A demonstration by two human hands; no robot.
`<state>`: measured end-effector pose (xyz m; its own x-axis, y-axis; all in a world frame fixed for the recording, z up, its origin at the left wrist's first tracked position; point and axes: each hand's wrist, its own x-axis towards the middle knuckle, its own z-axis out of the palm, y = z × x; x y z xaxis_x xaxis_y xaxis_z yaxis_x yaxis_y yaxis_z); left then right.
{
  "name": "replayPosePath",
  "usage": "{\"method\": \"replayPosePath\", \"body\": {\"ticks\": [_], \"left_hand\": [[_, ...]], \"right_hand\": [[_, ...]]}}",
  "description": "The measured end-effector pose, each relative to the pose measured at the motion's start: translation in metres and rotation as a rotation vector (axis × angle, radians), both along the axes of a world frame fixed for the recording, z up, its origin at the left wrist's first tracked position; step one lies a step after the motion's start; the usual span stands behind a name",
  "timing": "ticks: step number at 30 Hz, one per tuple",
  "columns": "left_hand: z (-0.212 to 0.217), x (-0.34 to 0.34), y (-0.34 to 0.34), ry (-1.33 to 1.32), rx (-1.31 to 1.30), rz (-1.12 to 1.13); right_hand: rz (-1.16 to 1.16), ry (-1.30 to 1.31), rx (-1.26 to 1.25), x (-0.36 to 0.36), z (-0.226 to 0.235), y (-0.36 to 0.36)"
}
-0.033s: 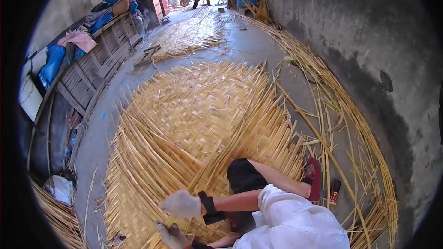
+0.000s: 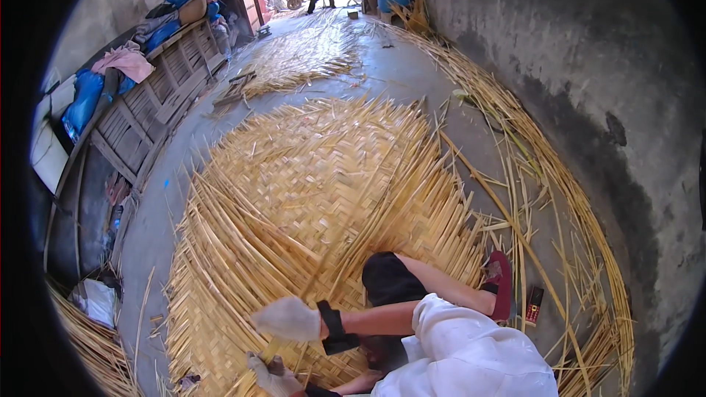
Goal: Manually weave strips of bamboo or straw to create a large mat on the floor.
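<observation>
Clearly weaving is in hand: left glove (image 2: 273, 376) presses flat, fingers spread, on the mat (image 2: 309, 198) at its near edge; right glove (image 2: 288, 319) hovers above loose strips (image 2: 243, 250), its grip unreadable. Next probably means lifting a strip cleanly.

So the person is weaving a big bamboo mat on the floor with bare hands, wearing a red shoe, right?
Not quite: the hands are not bare. The head view shows pale work gloves on both the left hand and the right hand, with a black strap at the right wrist. The rest holds: a big woven bamboo mat on the floor, and a red shoe.
</observation>
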<state>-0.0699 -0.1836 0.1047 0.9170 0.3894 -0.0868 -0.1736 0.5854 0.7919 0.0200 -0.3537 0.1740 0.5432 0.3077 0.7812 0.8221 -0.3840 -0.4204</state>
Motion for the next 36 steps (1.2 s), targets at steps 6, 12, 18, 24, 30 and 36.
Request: {"method": "replayPosePath", "body": {"ticks": [6,12,18,24,30,36], "left_hand": [[0.008,-0.014,-0.002,0.188,0.241,0.216],[0.028,-0.008,-0.034,0.011,0.267,0.134],[0.041,-0.023,-0.017,-0.015,0.116,0.268],[0.047,-0.026,0.017,-0.132,-0.067,0.154],[0.041,-0.048,0.027,-0.059,-0.101,0.286],[0.029,-0.023,0.040,0.027,-0.006,0.359]], "right_hand": [[0.068,0.050,0.170,0.004,0.047,-0.019],[0.238,0.346,-0.288,-0.018,-0.004,0.002],[0.190,0.315,-0.343,-0.007,0.000,-0.003],[0.037,0.442,-0.429,0.011,0.003,-0.031],[0.131,0.399,-0.495,0.000,-0.007,-0.022],[0.170,0.030,-0.438,0.045,-0.019,-0.065]]}}
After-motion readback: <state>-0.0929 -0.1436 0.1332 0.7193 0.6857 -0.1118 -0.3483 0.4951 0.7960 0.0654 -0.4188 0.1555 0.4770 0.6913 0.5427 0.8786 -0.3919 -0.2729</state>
